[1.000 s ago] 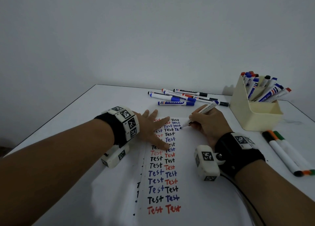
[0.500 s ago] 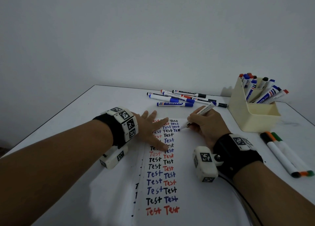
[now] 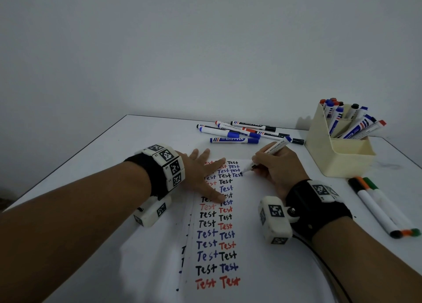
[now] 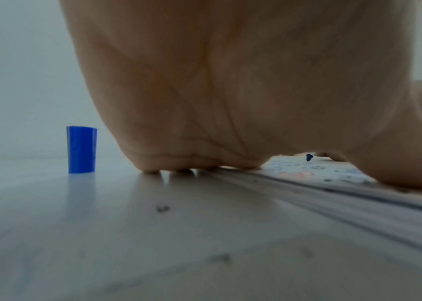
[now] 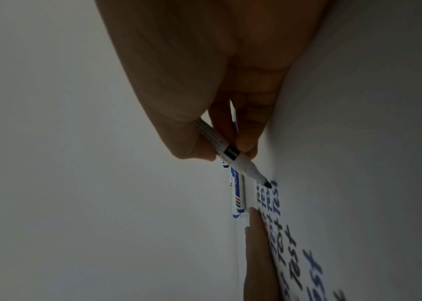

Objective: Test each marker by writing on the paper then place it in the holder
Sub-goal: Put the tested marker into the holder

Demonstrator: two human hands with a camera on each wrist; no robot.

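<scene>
My right hand point(image 3: 271, 165) pinches an uncapped blue whiteboard marker point(image 3: 274, 149), its tip touching the paper point(image 3: 262, 245) beside the upper "Test" words. In the right wrist view the marker point(image 5: 233, 156) shows its dark tip at the end of a blue word. My left hand point(image 3: 203, 172) lies flat with spread fingers on the paper's upper left. A blue cap point(image 4: 81, 149) stands upright on the table left of that hand. The cream holder point(image 3: 338, 149) at the right back holds several markers.
Several capped markers point(image 3: 239, 132) lie in a loose pile behind the paper. Three long markers point(image 3: 383, 206), black, orange and green, lie side by side at the right front. The table's point(image 3: 137, 142) left edge runs diagonally at the far left.
The marker tip has moved slightly to the right along the blue word at the top of the column. The left hand has stayed flat on the paper.
</scene>
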